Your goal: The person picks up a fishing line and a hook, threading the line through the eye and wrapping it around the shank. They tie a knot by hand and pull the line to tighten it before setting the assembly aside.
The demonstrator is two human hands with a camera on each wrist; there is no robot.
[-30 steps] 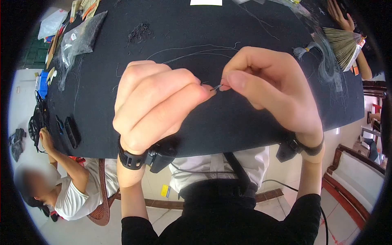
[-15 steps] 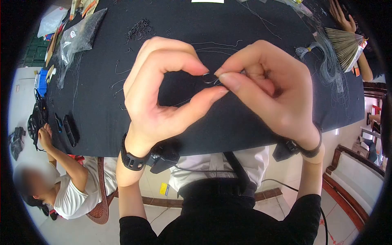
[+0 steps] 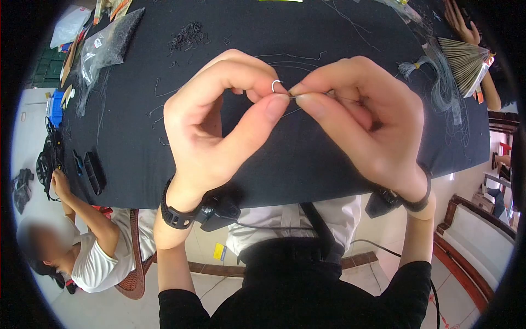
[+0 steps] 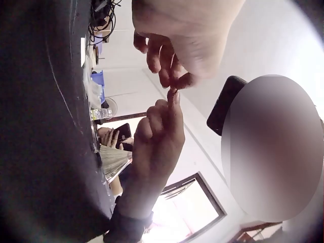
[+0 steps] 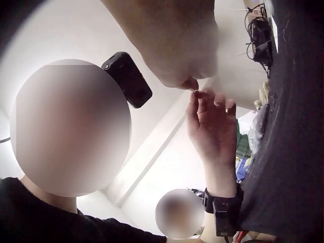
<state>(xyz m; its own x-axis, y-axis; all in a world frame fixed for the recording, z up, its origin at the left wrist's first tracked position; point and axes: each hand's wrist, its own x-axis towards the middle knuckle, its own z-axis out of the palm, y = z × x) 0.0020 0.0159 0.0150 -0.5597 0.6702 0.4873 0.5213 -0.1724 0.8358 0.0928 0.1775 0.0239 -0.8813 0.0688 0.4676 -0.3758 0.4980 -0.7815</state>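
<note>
In the head view my left hand (image 3: 189, 131) pinches a small silvery fish hook (image 3: 273, 86) between thumb and forefinger, its bend standing up over the fingertip. My right hand (image 3: 392, 118) meets it tip to tip, thumb and forefinger pinched on a thin fishing line (image 3: 339, 98) that runs back across the palm. The hook's shank is hidden by the fingertips. Both wrist views show the fingertips of the two hands together, the left hand (image 4: 187, 35) above the right hand (image 4: 159, 139) in the left wrist view.
A pile of small dark hooks (image 3: 189, 36) lies on the black tabletop (image 3: 307, 159), with loose lines beyond my hands. At left is a clear plastic bag (image 3: 109, 46); at right, a bundle of line (image 3: 438, 82) and a fanned card stack (image 3: 463, 63). Another person (image 3: 104, 247) sits at left.
My left hand has turned from knuckles up to thumb side up. Its thumb and forefinger parted, then came together on the hook. The right hand kept its pinch.
</note>
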